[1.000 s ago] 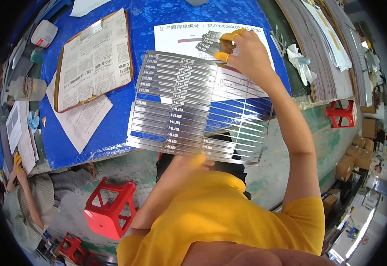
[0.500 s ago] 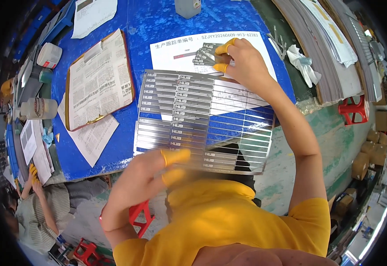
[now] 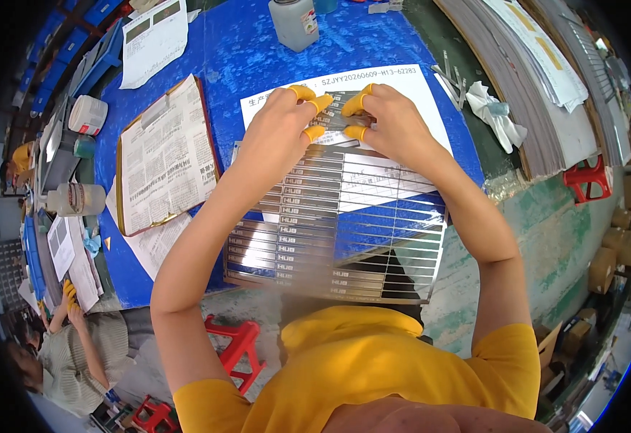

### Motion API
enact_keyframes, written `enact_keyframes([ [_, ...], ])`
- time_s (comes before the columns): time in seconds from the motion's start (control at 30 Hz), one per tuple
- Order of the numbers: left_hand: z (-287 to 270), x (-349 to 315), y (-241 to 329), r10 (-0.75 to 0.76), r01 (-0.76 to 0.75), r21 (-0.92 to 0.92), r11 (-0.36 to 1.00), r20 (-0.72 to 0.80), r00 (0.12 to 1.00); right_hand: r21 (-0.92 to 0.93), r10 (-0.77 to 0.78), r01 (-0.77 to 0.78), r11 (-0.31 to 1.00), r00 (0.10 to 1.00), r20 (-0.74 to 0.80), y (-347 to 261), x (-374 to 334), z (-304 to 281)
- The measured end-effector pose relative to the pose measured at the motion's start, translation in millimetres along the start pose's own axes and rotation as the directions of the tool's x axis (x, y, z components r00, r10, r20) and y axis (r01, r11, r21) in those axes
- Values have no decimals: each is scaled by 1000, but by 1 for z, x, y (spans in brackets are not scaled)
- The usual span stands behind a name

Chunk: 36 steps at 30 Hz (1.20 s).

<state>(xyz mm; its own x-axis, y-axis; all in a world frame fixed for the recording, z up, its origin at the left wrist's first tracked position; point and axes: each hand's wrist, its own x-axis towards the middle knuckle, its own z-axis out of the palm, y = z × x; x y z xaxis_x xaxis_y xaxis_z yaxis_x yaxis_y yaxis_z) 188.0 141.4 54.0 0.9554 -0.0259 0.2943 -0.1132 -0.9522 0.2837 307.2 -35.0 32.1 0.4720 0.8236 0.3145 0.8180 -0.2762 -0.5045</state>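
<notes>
My left hand [image 3: 284, 119] and my right hand [image 3: 393, 123], both wearing yellow finger cots, meet over a small pile of dark strips with light lettering [image 3: 338, 112]. The left fingers close on the pile's left end, the right fingers on its right end. Below the hands lies a thin metallic sheet [image 3: 308, 209] with rows of matching strips. Many of its slots, mostly at the right, are bare frame. The sheet overhangs the table's near edge, its lower part blurred. Under the pile is a white printed paper [image 3: 409, 94]; my hands hide part of the pile.
A tray lined with newspaper [image 3: 167, 151] lies left on the blue table [image 3: 236, 43]. A grey bottle [image 3: 294, 25] stands at the back. Stacked sheets [image 3: 503, 101] and a crumpled white cloth [image 3: 496, 119] are right. A co-worker [image 3: 88, 346] sits at far left; a red stool [image 3: 236, 350] stands below.
My left hand has moved up from the sheet's lower left to the pile, beside my right hand. The view has shifted slightly, and the sheet's lower left looks tilted.
</notes>
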Motion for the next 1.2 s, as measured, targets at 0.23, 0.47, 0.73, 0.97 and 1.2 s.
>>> enact_keyframes([
  [0.23, 8, 8, 0, -95, 94, 12, 996, 118, 989, 0, -14, 14, 1000, 999, -32, 9, -3, 0],
  [0.47, 6, 6, 0, -176, 182, -88, 979, 77, 981, -4, 17, -17, 1000, 999, -42, 4, -4, -4],
  [0.73, 4, 12, 3, -185, 194, -56, 979, 131, 974, 23, 75, -75, 997, 997, -16, 2, -5, -2],
  [0.97, 6, 13, 5, -186, 187, 11, 982, 198, 963, 88, 44, -42, 995, 999, -21, 4, -7, 0],
  [1.2, 9, 10, 4, -163, 176, -44, 983, 202, 966, 14, 14, -13, 1000, 999, -33, 2, -10, 0],
])
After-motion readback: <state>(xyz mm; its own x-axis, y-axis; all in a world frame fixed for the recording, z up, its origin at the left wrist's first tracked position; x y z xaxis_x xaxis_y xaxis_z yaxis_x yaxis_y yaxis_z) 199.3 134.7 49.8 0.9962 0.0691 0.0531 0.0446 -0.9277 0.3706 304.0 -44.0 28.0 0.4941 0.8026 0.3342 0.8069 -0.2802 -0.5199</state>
